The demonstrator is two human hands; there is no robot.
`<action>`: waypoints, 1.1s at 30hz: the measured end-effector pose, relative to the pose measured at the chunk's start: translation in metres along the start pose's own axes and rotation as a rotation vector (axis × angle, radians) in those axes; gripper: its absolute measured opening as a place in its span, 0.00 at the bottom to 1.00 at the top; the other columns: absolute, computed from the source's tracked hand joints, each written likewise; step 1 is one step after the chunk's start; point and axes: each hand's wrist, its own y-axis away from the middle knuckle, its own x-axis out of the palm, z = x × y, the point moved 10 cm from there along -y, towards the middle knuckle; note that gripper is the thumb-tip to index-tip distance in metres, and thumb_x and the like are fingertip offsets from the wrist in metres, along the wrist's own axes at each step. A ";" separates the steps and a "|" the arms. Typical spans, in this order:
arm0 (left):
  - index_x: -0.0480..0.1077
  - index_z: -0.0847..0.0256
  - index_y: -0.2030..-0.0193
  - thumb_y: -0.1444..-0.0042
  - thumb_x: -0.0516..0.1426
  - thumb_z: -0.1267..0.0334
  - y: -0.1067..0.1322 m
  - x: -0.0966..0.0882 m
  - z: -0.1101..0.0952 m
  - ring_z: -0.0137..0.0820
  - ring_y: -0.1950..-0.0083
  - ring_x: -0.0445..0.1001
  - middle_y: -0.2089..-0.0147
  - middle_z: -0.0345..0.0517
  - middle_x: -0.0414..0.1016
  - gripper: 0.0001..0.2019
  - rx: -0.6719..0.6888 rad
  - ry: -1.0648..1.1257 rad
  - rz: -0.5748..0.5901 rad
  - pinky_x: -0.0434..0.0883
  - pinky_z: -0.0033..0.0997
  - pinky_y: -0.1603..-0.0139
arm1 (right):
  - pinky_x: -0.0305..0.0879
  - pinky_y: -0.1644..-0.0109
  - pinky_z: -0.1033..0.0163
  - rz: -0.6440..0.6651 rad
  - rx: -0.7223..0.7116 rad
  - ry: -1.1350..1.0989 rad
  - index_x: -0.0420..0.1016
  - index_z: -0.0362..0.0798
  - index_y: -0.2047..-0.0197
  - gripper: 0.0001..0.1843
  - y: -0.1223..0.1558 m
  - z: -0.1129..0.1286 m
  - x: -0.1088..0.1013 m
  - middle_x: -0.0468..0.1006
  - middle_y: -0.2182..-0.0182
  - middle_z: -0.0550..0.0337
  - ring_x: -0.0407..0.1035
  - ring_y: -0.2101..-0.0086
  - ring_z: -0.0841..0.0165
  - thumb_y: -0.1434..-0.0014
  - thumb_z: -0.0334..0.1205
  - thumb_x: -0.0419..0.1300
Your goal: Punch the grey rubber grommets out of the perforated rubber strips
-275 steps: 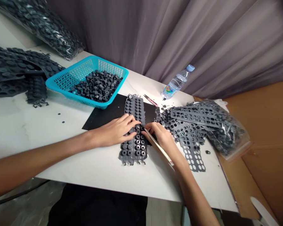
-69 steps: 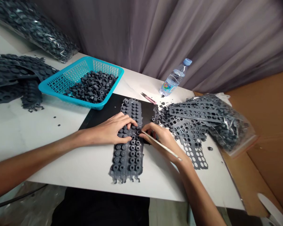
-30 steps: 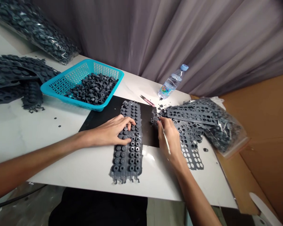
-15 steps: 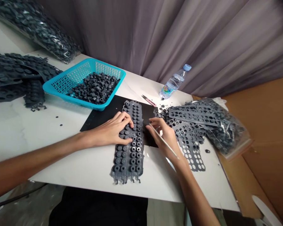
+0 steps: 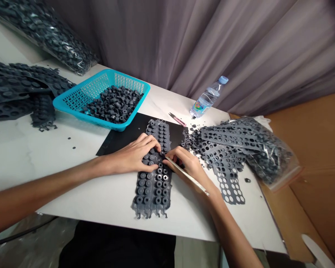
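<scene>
A dark grey rubber sheet (image 5: 153, 188) with rows of round, holed studs lies lengthwise before me, partly over a black mat (image 5: 120, 139). My left hand (image 5: 138, 154) rests on the sheet's left side, thumb and forefinger spread apart in a curve and touching the studs. Pinched in my right hand (image 5: 191, 163) is a slim pale rod-like tool (image 5: 197, 182), its rear end pointing back toward my wrist. The tool's front end is at the studs on the right half, between my left thumb and forefinger. Fingers partly hide the tip.
A blue basket (image 5: 93, 121) holds many small rubber pieces. Punched-out sheets (image 5: 230, 137) and a plastic bag (image 5: 279, 160) lie at right. Pink-handled snips (image 5: 178, 119) and a water bottle (image 5: 208, 98) are behind. More studded sheets (image 5: 13, 89) and a filled bag (image 5: 53, 37) sit left.
My right hand has moved left with the tool, from beside the sheet onto its studs. My left hand stays nearly in place on the sheet.
</scene>
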 end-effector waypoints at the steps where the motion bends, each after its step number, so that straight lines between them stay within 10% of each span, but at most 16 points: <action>1: 0.64 0.52 0.45 0.40 0.61 0.54 0.000 0.000 0.000 0.43 0.39 0.62 0.44 0.44 0.67 0.19 0.000 0.002 0.000 0.66 0.48 0.38 | 0.68 0.60 0.63 0.006 -0.001 0.000 0.74 0.51 0.54 0.15 0.000 0.000 0.000 0.76 0.63 0.56 0.71 0.64 0.66 0.28 0.53 0.57; 23: 0.63 0.53 0.45 0.40 0.60 0.52 -0.001 0.002 0.001 0.43 0.39 0.62 0.44 0.44 0.67 0.19 -0.008 -0.019 0.007 0.65 0.47 0.37 | 0.70 0.60 0.62 -0.002 -0.079 0.251 0.71 0.49 0.43 0.14 0.000 0.012 0.013 0.77 0.59 0.53 0.75 0.61 0.65 0.24 0.44 0.50; 33: 0.63 0.53 0.44 0.38 0.59 0.50 0.001 0.006 -0.002 0.43 0.40 0.61 0.44 0.46 0.66 0.19 -0.001 -0.006 0.053 0.65 0.47 0.38 | 0.68 0.59 0.56 -0.278 0.356 0.348 0.68 0.48 0.44 0.18 0.014 -0.036 -0.033 0.74 0.54 0.50 0.73 0.61 0.60 0.23 0.50 0.45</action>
